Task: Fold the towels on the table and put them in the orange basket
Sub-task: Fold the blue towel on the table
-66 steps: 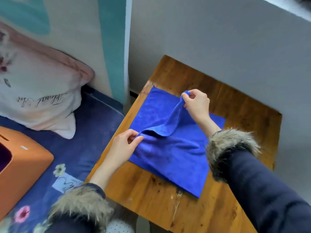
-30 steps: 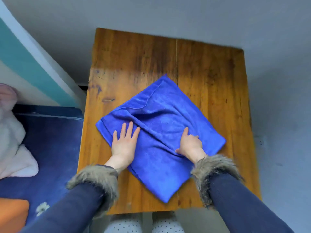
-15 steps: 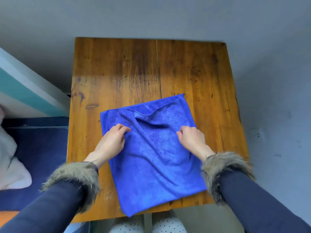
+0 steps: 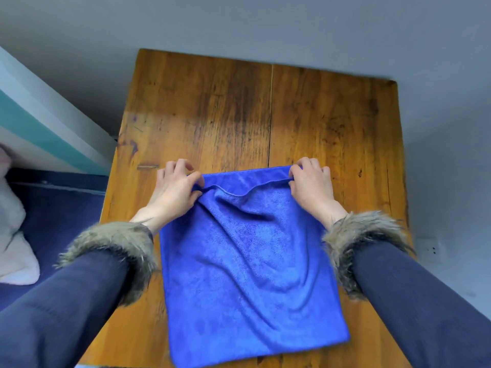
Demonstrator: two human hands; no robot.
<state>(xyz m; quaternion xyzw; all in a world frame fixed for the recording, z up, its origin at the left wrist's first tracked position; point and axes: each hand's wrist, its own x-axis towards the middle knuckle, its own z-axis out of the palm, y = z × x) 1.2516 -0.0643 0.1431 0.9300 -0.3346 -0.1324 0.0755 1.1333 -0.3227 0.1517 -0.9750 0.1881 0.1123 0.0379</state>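
Wooden table (image 4: 239,107) bears a lengthwise blue towel (image 4: 247,261), far corners pinched by left hand (image 4: 175,192) and right hand (image 4: 313,187).

A white pillow (image 4: 13,235) lies on dark blue bedding (image 4: 58,205) at the left, below a teal-striped wall panel (image 4: 39,134); grey walls (image 4: 265,25) behind.

Light was soft, even, daylight-like; no glare. Faint shadow lay across far half of table (image 4: 239,102). Wide-angle bending showed at frame edges. Slight motion blur softened sleeves (image 4: 425,301) and table's far edge.
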